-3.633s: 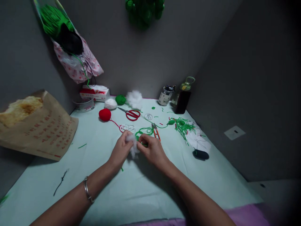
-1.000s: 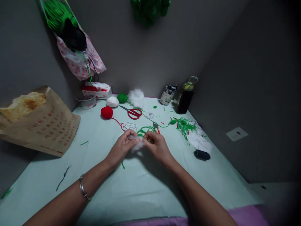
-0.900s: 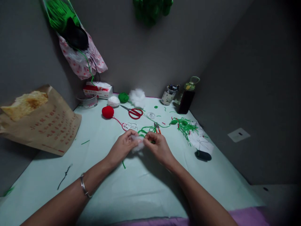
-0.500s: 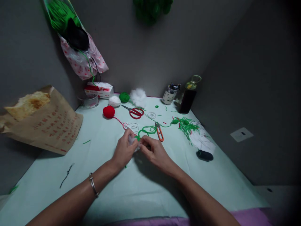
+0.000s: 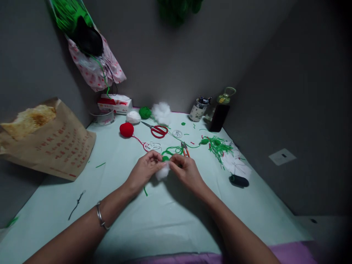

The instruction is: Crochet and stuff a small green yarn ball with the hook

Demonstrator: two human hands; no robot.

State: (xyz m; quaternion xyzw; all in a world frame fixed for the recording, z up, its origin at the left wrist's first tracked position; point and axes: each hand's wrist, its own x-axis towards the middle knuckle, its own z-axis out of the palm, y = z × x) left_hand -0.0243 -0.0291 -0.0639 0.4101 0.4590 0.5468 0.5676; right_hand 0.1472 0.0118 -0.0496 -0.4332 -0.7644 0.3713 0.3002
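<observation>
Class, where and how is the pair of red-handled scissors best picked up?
Best by the red loops, I'd judge, with the right hand coming from the near right: the scissors lie flat with their loops toward that side, while the blades point far left.

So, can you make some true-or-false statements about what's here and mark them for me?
1. The left hand and right hand hold a tuft of white stuffing between them. True.
2. The red-handled scissors are in the right hand. False: they lie on the table.
3. Bread sticks out of the paper bag. True.
4. The silver bracelet is on the right wrist. False: it is on the left.
5. The green yarn ball lies beside the white one. True.
</observation>
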